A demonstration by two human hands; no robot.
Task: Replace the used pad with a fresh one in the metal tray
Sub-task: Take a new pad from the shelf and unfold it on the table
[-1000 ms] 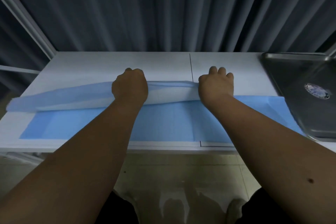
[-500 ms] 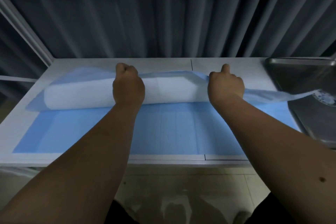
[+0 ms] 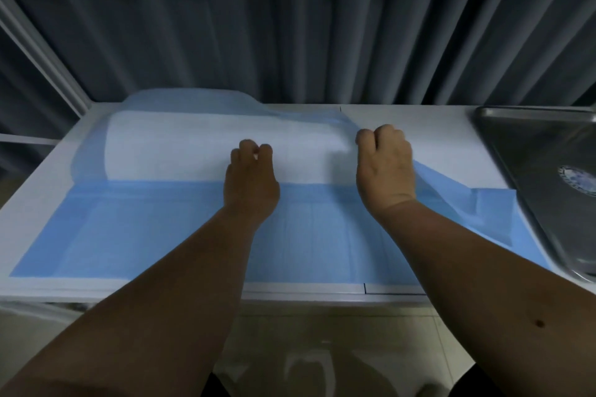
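A white tabletop (image 3: 403, 119) runs across the view, with a thin dark seam line down its middle and a pale tiled floor (image 3: 322, 332) showing below its near edge. Behind it hangs a dark grey pleated curtain (image 3: 290, 26), and a pale metal frame bar (image 3: 42, 64) slants down at the far left.

A blue pad (image 3: 145, 235) lies spread over most of the tabletop, its white padded side turned up in a fold along the far half. The left hand (image 3: 251, 184) has its fingers curled, pinching the white layer near the middle. The right hand (image 3: 383, 167) is clenched on the pad's folded edge, just right of the seam. Both forearms reach in from below.

The metal tray (image 3: 532, 171) sits at the right end of the tabletop, its near corner overlapping the pad's right edge, with a round blue-and-white label (image 3: 577, 179) on its floor.
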